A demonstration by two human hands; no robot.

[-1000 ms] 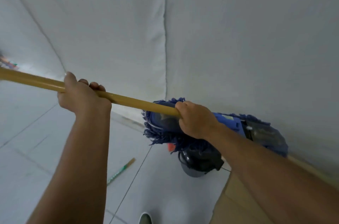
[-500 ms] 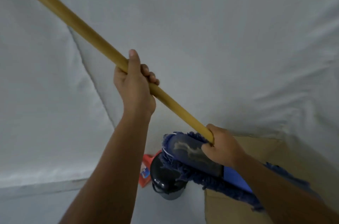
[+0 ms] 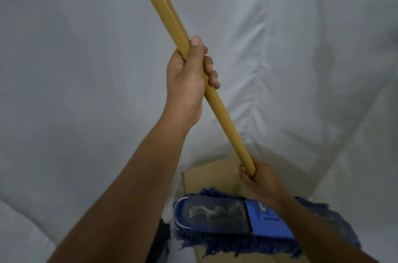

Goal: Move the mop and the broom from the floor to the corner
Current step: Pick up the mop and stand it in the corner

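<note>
The mop has a long yellow-brown handle (image 3: 163,4) that runs steeply from the top centre down to the lower right. Its flat blue head (image 3: 219,219), fringed with blue yarn, lies over a cardboard box at the bottom. My left hand (image 3: 189,81) grips the handle at mid-length, thumb along the shaft. My right hand (image 3: 260,183) holds the handle's lower end just above the mop head. The broom is not in view.
White cloth-covered walls (image 3: 86,69) meet in a corner fold (image 3: 256,69) right behind the mop. A brown cardboard box (image 3: 206,174) sits at the foot of the corner. A dark object (image 3: 160,239) shows beside my left forearm.
The handle has swung from nearly level to steeply upright. The mop head has moved from beside the black bucket onto the cardboard box, and the view has turned into the corner.
</note>
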